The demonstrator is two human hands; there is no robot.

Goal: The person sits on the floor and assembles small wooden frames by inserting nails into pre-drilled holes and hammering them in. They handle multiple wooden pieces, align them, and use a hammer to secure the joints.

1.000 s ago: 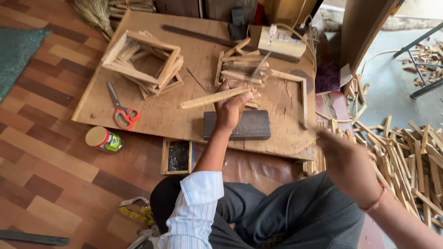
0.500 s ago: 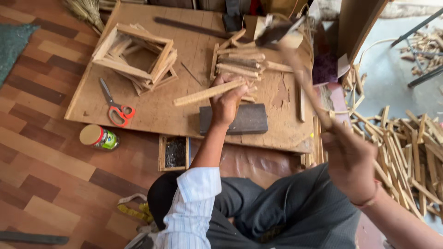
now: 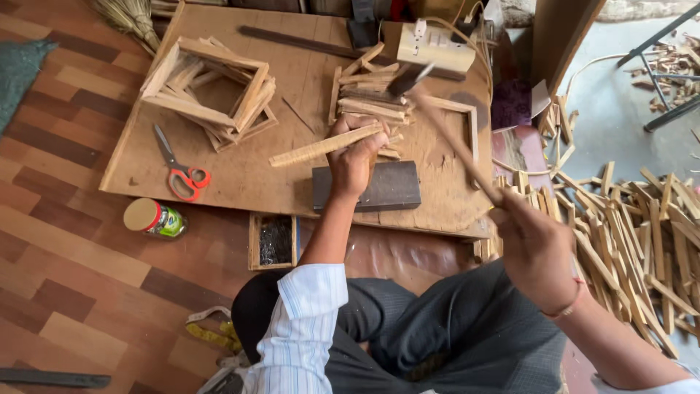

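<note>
Left hand (image 3: 355,157) was closed around a long wooden strip (image 3: 326,145), pinning it over the dark block (image 3: 367,187) near the front of the work board (image 3: 292,80). The strip ran left-to-right, tilted slightly, its free end pointing left. Right hand (image 3: 536,252) was wrapped tight round the handle of a hammer (image 3: 445,128), head raised over the stack of cut strips (image 3: 368,98) further back. Strip looked light, thin and stiff, likely to split or bounce if struck off-centre; best held near the struck end, fingers clear. Hammer looked head-heavy; grip sat low on the handle. Scissors (image 3: 179,168), a stack of square frames (image 3: 208,87) and a tin (image 3: 152,217) sat left.
</note>
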